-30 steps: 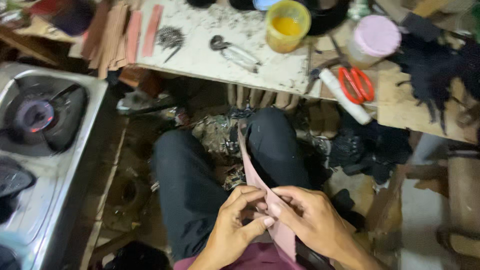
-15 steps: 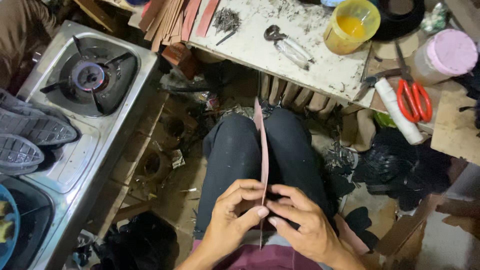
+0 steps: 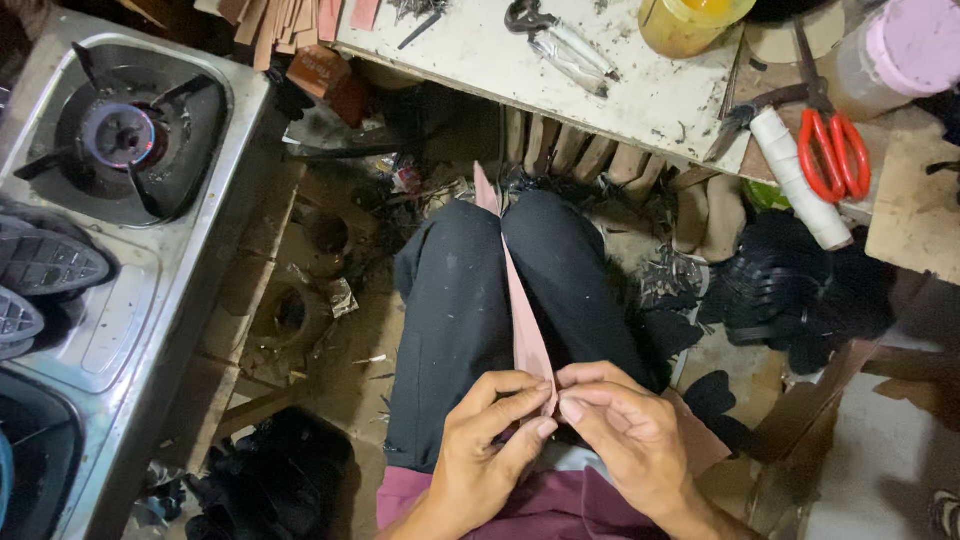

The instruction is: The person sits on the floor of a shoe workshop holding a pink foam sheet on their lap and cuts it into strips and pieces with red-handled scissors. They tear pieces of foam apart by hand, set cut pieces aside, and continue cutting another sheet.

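Observation:
A long, narrow pink leather strip (image 3: 517,300) runs along the gap between my knees, which are in dark trousers (image 3: 450,310). Its far tip reaches past the knees toward the work table. My left hand (image 3: 487,450) and my right hand (image 3: 622,432) both pinch the near end of the strip between thumb and fingers, with their fingertips almost touching. The strip seems folded lengthwise where I hold it.
A gas stove (image 3: 120,140) stands at the left, with dark shoe soles (image 3: 45,265) on it. The white work table (image 3: 600,80) ahead carries red scissors (image 3: 830,150), a white thread roll (image 3: 800,180), a yellow tub (image 3: 690,20), a pink-lidded jar (image 3: 905,45) and metal pliers (image 3: 550,35). Scraps litter the floor.
My view has shifted slightly right and down, so the stove sits further left. The hands have stayed pinched on the strip, which now lies flatter between the knees.

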